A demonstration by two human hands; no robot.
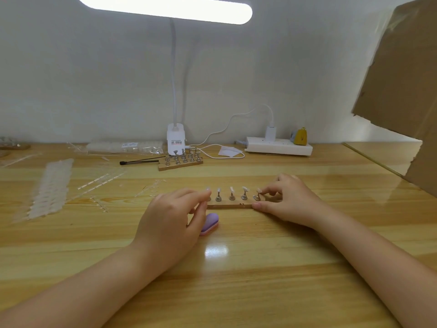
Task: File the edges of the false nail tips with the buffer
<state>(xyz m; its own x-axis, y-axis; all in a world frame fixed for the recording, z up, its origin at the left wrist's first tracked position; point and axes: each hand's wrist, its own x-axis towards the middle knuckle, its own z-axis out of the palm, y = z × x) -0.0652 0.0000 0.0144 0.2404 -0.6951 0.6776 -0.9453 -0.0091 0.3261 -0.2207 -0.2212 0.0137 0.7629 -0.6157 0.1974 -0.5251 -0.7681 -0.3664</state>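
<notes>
We've got a glossy wooden table [260, 268] w/ a lit clip lamp [175, 138] at the back, a big cardboard sheet [402, 79] leaning in from the right, a white power strip [279, 149] and a spare stand of metal holders [181, 159] behind. Loose strips of nail tips in clear plastic [50, 188] lie far left.

Centre: the wooden stand [230, 205] w/ a row of metal holders, each carrying a false nail tip [231, 190]. Our left hand [172, 223] has fingers loosely curled, fingertips reaching the leftmost tip; whether it's pinching it or just touching, we can't tell. Our right hand [290, 200] pinches the rightmost tip or its holder [256, 197] btwn forefinger and thumb side, w/ the thumb pressed against the stand's right end.

The purple buffer [209, 223] lies on the table just under the left hand, near the stand's left end; nobody holds it. So filing hasn't begun, we reckon.

Risks, big to small:
- Stand is light, prob. slides or tips if we push from one end only.
- Holders look top-heavy; a sideways tug could knock one over and topple its neighbour.
- Tips are tiny and prob. only lightly stuck on; a hard pinch may pop one off, and it's clear, so easy to lose on the shiny table.
- Left palm could nudge the buffer away.
</notes>
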